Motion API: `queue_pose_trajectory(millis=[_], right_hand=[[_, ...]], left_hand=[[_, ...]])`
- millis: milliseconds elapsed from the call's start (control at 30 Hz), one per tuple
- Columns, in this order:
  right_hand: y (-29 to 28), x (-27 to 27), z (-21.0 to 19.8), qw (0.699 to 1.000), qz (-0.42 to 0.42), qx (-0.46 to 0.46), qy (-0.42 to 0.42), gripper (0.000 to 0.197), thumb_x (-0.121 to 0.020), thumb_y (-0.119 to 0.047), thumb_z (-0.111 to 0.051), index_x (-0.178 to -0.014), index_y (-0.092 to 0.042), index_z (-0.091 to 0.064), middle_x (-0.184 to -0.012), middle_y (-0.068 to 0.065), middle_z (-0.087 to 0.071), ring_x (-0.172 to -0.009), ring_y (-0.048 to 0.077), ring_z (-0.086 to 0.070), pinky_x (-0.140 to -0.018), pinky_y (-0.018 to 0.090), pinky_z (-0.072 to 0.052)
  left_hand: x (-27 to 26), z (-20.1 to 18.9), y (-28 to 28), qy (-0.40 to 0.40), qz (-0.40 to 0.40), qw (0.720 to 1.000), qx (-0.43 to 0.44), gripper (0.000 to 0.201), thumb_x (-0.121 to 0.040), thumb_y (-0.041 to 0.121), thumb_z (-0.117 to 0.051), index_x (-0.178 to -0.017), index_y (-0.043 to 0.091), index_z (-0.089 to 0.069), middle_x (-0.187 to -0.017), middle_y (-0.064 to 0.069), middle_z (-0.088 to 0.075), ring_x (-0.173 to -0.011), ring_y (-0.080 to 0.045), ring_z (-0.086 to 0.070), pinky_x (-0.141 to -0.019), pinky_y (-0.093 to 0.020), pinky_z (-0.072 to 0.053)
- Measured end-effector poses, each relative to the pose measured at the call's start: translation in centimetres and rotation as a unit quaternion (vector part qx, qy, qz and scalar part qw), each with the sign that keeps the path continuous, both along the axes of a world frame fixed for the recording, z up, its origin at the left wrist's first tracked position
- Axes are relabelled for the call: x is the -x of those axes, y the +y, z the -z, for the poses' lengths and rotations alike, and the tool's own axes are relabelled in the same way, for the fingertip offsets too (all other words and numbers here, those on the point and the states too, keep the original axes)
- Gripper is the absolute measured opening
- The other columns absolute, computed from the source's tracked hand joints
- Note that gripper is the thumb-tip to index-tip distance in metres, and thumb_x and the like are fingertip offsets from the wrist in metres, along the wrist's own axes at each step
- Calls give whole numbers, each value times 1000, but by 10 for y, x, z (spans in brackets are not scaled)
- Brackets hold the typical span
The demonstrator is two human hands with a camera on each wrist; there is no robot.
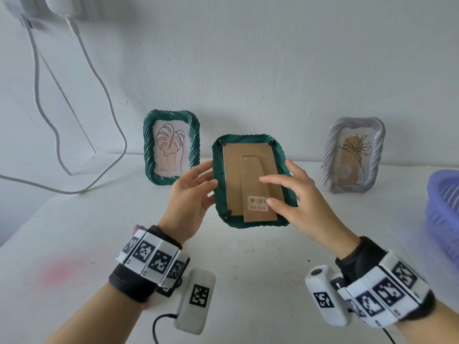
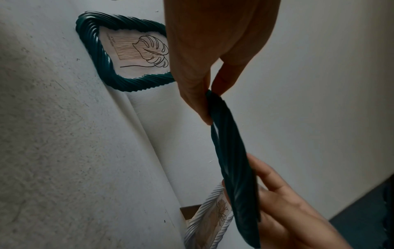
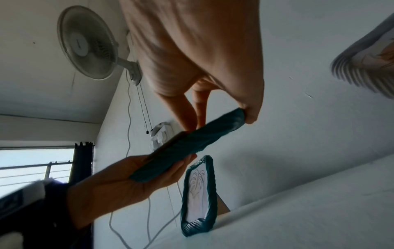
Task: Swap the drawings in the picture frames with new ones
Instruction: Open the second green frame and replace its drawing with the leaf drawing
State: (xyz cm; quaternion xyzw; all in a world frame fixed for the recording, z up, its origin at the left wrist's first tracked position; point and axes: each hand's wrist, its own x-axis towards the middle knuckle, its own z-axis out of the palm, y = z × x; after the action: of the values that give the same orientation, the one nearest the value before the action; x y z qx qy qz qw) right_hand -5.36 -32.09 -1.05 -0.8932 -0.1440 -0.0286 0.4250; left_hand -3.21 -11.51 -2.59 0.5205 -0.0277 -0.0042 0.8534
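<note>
A green ribbed picture frame (image 1: 248,225) is held in the air above the white table (image 1: 248,274), its back towards me. Its brown cardboard backing (image 1: 233,175) has a fold-out stand and a barcode sticker. My left hand (image 1: 208,184) grips the frame's left edge, with fingers under it in the right wrist view (image 3: 132,182). My right hand (image 1: 273,191) holds the right edge, thumb and index finger lying on the backing. The left wrist view shows the frame (image 2: 232,168) edge-on, pinched by my left hand (image 2: 210,101). The held frame's drawing is hidden.
A second green frame (image 1: 171,147) with a leaf drawing leans at the wall behind on the left. A pale lilac frame (image 1: 354,156) with a plant drawing stands on the right. A purple basket (image 1: 444,212) sits at the right edge. White cables (image 1: 109,108) hang on the left.
</note>
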Motion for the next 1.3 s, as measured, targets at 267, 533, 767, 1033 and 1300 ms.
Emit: queue_pose_trajectory(millis=[267, 533, 767, 1033, 1300], right_hand=[[-1, 8, 4, 996, 24, 81, -23, 35, -85, -16, -63, -115, -33, -60, -155, 4, -13, -140, 19, -12, -104, 22, -10], [-10, 24, 5, 993, 13, 114, 34, 38, -86, -20, -62, -119, -38, -56, -155, 5, -13, -139, 18, -10, -111, 31, -15], [-26, 44, 24, 985, -9, 136, 109, 39, -86, -18, -63, -119, -37, -57, -155, 5, -12, -140, 22, -10, -113, 36, -16], [-37, 53, 38, 972, -39, 154, 171, 38, -87, -20, -62, -122, -33, -56, -145, 14, -28, -137, 25, -18, -93, 19, -21], [-43, 45, 49, 953, -83, 198, 213, 47, -83, -17, -67, -122, -40, -54, -145, 15, -23, -133, 24, -27, -108, 35, -29]], left_hand=[[6, -1, -8, -8, 6, 1000, -29, 39, -86, -17, -39, -103, 11, -60, -85, -3, -71, -73, -13, -67, -62, -25, -57], [22, 7, -14, 20, 17, 989, -148, 37, -87, -10, -47, -119, 7, -54, -109, -9, -61, -87, -21, -64, -68, -34, -58], [44, 22, -22, 49, 61, 948, -309, 37, -82, -9, -56, -113, 11, -55, -97, -1, -56, -72, -12, -64, -63, -21, -56], [55, 38, -26, 23, 85, 873, -479, 43, -75, -5, -63, -113, 13, -56, -106, -6, -51, -75, -12, -52, -67, -20, -49], [53, 45, -21, 11, 127, 828, -546, 39, -72, -1, -70, -108, 11, -61, -92, -1, -53, -63, -12, -54, -61, -14, -50]])
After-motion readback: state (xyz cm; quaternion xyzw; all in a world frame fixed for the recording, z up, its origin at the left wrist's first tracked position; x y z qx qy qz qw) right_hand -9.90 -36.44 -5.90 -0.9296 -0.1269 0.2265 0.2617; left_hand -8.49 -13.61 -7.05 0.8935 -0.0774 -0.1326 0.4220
